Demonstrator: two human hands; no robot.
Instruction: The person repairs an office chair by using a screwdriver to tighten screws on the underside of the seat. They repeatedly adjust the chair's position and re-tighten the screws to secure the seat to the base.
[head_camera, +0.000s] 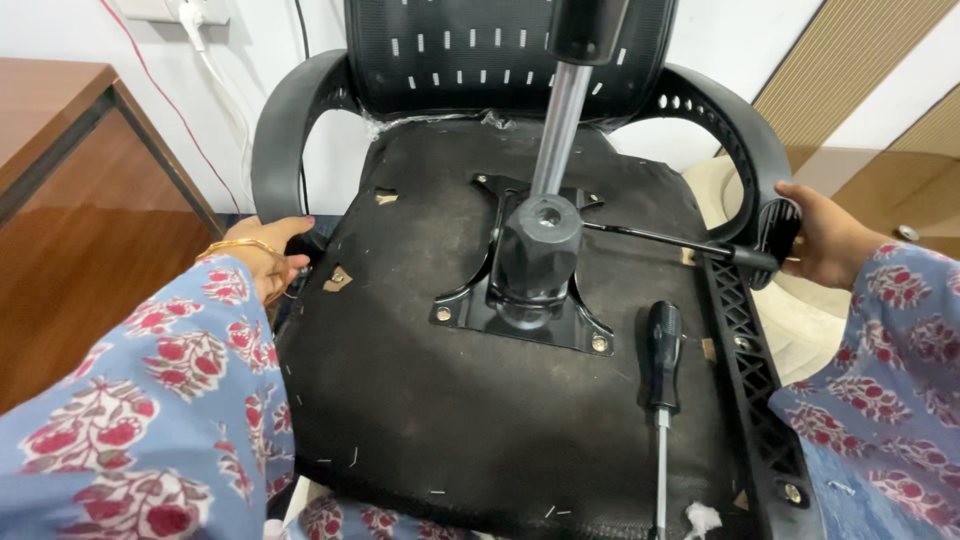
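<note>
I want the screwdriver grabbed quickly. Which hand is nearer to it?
Right. The right hand grips the armrest just above-right of the screwdriver; the left hand is across the seat.

Both arms are in loose, pale blue sleeves printed all over with red flower motifs edged in pink and white. On the left hand (272, 252), a thin gold bangle (238, 246) circles the wrist. The right hand (822, 236) is bare, the same floral cuff right behind it.

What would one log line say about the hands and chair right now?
left hand: gripping seat edge | right hand: gripping armrest | screwdriver: lying on seat underside
</note>
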